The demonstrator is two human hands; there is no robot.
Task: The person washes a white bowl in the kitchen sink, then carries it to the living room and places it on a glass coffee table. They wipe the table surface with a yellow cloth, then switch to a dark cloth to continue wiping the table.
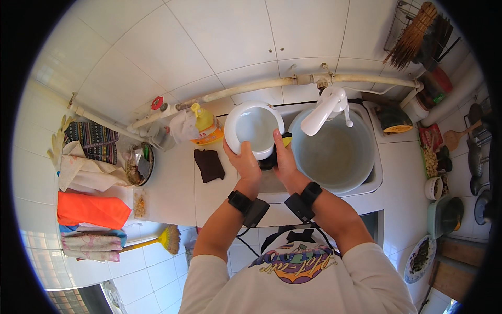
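Note:
My left hand (248, 159) grips the near left rim of a white bowl (257, 127), which is tilted so its inside shows. On the bowl's near right rim is my right hand (285, 155), with a yellow and black thing (287, 139) beside its fingers, perhaps a sponge. The bowl is over the left edge of the sink (377, 172). In the sink, a large pale basin (333, 157) holds cloudy water, and a white faucet (323, 110) hangs over it. A dark folded cloth (210, 165) lies on the counter left of my hands.
A yellow soap pump bottle (206, 125) stands by the wall under a pipe (243, 88). Farther left are a round container (139, 164) and hanging cloths (92, 210). At right are a cut pumpkin (394, 119), a small white bowl (433, 188) and a plate of greens (420, 259).

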